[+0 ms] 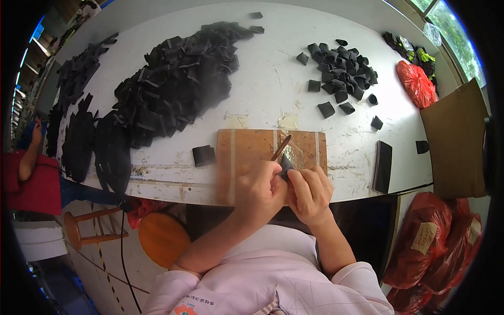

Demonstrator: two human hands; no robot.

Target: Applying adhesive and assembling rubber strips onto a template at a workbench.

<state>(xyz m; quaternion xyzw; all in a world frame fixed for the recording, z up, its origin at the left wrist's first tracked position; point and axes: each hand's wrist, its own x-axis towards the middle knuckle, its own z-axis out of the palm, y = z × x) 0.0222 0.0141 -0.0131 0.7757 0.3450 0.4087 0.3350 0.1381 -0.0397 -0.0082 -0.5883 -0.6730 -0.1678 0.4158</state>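
Above the near edge of the table, my hands meet over a wooden board (247, 149) with pale tape strips. A small dark piece (286, 163), seemingly of black fabric, is pinched between them. My left hand (258, 185) is closed, its fingers curled at the piece's left side. A thin brown stick-like tool (282, 147) juts up and away from this hand; its lower end is hidden. My right hand (311, 195) is closed too, thumb and fingers pressed on the piece's right side. Left of the board lies one flat black piece (203, 156).
A large heap of black pieces (178, 79) covers the left of the table. Rolled black pieces (344, 71) lie at the far right. A dark flat case (383, 167), a red bag (416, 84) and a cardboard box (454, 142) stand rightward. Another person's arm (29, 152) shows far left.
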